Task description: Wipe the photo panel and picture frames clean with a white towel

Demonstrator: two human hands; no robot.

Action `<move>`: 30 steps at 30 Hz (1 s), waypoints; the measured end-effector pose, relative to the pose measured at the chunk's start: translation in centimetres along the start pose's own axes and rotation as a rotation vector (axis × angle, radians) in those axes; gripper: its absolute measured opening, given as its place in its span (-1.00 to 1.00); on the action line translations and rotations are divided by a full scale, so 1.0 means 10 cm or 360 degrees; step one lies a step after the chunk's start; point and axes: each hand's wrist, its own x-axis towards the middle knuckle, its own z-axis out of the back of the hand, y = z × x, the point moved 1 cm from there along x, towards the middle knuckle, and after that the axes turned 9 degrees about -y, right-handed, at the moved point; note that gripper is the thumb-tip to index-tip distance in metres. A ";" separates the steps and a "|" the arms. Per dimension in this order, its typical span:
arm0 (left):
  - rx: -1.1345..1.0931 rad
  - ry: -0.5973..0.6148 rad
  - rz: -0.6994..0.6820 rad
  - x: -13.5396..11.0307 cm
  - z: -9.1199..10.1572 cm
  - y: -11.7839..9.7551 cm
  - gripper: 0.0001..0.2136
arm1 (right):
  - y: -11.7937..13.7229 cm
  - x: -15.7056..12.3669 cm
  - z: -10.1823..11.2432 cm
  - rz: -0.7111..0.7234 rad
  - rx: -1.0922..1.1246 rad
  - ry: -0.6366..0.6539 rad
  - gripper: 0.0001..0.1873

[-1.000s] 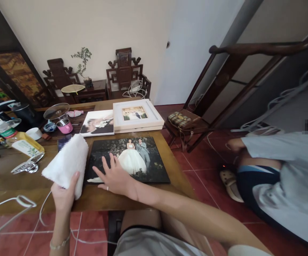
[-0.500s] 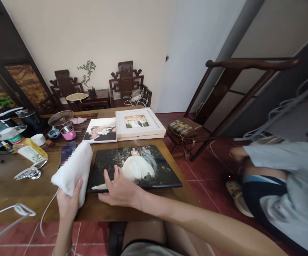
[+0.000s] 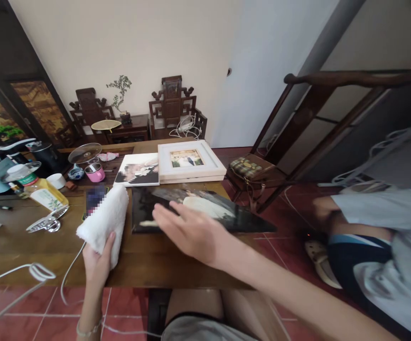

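Observation:
My left hand [image 3: 98,259] is closed around a folded white fluffy cloth [image 3: 107,218], held over the table just left of a dark glossy photo panel [image 3: 241,219]. The panel carries a picture of a couple with a white gown. It is tilted, its near edge raised off the table. Over that near edge lies my right hand [image 3: 194,232], fingers long across the panel's face; the thumb is hidden. Motion blurs the hand and panel somewhat. Behind the cloth lies a phone [image 3: 93,199], partly covered by it.
A white framed photo [image 3: 214,166] on a box and a white-edged photo print [image 3: 137,180] lie behind the panel. To the left are a metal clip [image 3: 50,222], an oil bottle [image 3: 45,193] and a pink mug [image 3: 95,174]. Another person [image 3: 379,251] sits at the right.
The photo panel has gone from lying flat to tilted, its near edge up. My right hand has moved right and up with it. My left hand still holds the cloth.

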 end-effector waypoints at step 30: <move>0.0261 0.1094 -0.1785 -0.65 -0.47 -0.32 -0.78 | -0.02 -0.52 -0.08 -0.2155 0.1404 -0.2417 -0.57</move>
